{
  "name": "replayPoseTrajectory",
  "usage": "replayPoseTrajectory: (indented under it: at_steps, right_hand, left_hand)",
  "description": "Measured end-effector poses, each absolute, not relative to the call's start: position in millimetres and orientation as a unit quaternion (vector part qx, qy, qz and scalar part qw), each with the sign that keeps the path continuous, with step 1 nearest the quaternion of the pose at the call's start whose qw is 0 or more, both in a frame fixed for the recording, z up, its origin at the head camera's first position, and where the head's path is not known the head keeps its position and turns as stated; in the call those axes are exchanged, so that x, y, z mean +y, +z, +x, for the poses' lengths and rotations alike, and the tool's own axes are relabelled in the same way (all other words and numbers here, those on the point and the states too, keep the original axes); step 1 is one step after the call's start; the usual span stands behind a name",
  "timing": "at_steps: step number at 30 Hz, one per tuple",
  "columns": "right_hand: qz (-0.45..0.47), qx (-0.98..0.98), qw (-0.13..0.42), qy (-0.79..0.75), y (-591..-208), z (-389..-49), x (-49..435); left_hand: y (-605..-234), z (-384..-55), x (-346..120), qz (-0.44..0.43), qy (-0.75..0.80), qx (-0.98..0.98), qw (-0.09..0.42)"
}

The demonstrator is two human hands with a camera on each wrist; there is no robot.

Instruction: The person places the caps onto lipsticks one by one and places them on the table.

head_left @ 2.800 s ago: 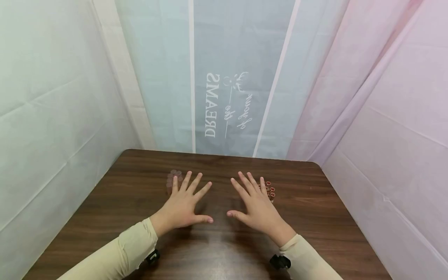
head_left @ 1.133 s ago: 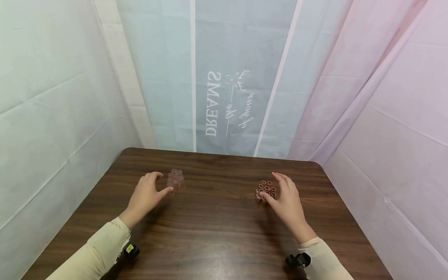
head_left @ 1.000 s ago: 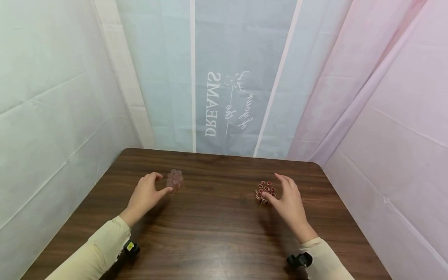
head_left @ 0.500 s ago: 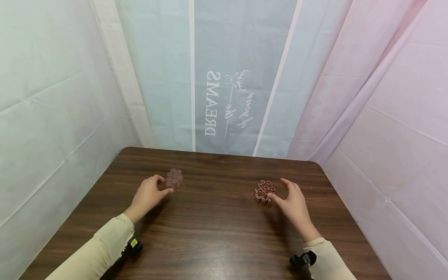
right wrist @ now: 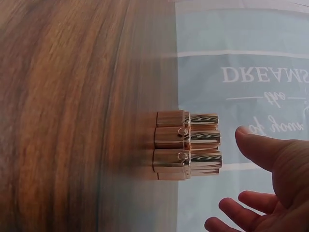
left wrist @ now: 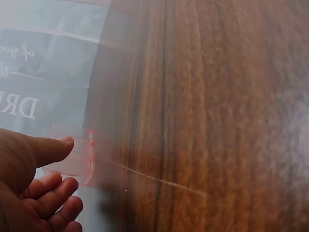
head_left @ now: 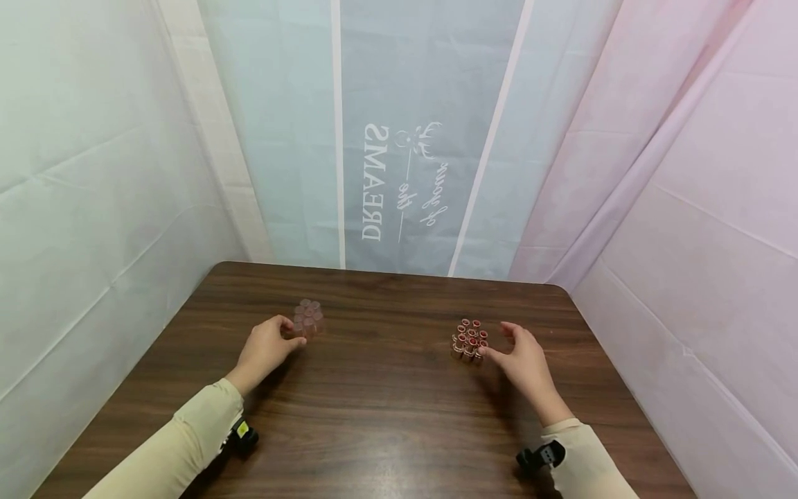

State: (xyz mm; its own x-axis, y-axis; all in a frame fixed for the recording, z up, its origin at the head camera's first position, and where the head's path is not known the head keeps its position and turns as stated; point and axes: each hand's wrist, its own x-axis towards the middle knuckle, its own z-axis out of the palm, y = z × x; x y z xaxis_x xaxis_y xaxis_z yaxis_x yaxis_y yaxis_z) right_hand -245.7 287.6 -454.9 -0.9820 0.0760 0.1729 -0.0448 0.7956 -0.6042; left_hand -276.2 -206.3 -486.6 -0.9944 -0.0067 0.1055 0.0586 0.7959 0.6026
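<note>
both hands have moved since the earliest frame: then they were spread over the middle of the table point(head_left: 374, 395), and now each has swung outward to its own cluster, while the clusters sit in much the same spots. the left hand point(head_left: 262, 350) is just beside the clear pieces point(head_left: 308, 319), which stand packed together toward the far left of the tabletop. its thumb is parted from bent fingers, so it isn't pinching; whether a fingertip touches the clear side, i cannot tell. the right hand point(head_left: 525, 365) is beside the gold tubes point(head_left: 469, 340), grouped upright toward the right, some with red showing inside their rims. this hand is loosely spread too, thumb toward the cluster and fingers on its outer side, and the right wrist view shows a gap between thumb and metal. standing the tubes on their wider ends probably keeps them steady, and bunching them likely lets each hand find its group without searching. the space between the clusters seems to keep the two kinds from mixing, one per hand. both hands come in from the outer side, perhaps so neither arm crosses the other. dark wrist devices point(head_left: 244, 435) sit below the pale sleeves point(head_left: 187, 443), likely placed there to face each hand's work.
</note>
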Motion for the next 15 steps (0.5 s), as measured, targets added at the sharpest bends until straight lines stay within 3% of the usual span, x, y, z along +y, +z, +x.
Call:
replayPoseTrajectory:
  at_steps: [15]
  right_hand:
    - [-0.02,-0.947,0.062,0.313,-471,-249,286]
  left_hand:
    - [-488,-276,-207,-0.018,-0.329,-0.943,0.057]
